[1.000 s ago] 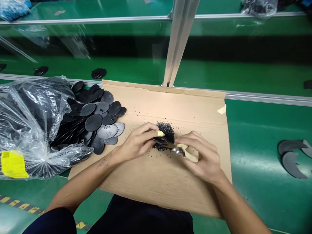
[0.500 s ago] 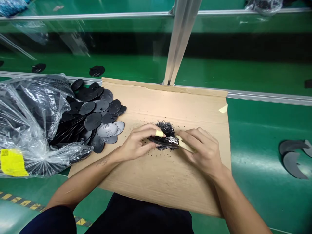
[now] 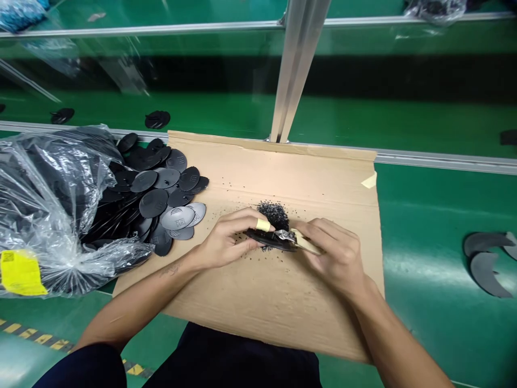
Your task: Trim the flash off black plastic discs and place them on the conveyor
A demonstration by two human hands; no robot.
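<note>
Over the cardboard sheet [image 3: 250, 302], my left hand [image 3: 230, 237] is closed on a thin black oval plastic piece [image 3: 266, 238], tilted nearly edge-on. Yellow tape wraps one of its fingertips. My right hand [image 3: 333, 248] grips nippers [image 3: 305, 242] with pale handles, their metal jaws against the upper face of the piece. Just behind them lies a heap of small black clippings [image 3: 274, 213], partly hidden by the hands. To the left, many similar black oval pieces [image 3: 177, 216] spill from a clear plastic bag [image 3: 60, 205].
A yellow label [image 3: 22, 272] is on the bag. Curved dark pieces [image 3: 487, 269] lie on the green table [image 3: 428, 312] at right. A metal post [image 3: 297, 75] rises behind the cardboard. Small stacks of black pieces [image 3: 157, 119] sit beyond the rail.
Both hands stay closed on the piece and the nippers, almost in place. The jaws have shifted very slightly left and down along with the piece.
</note>
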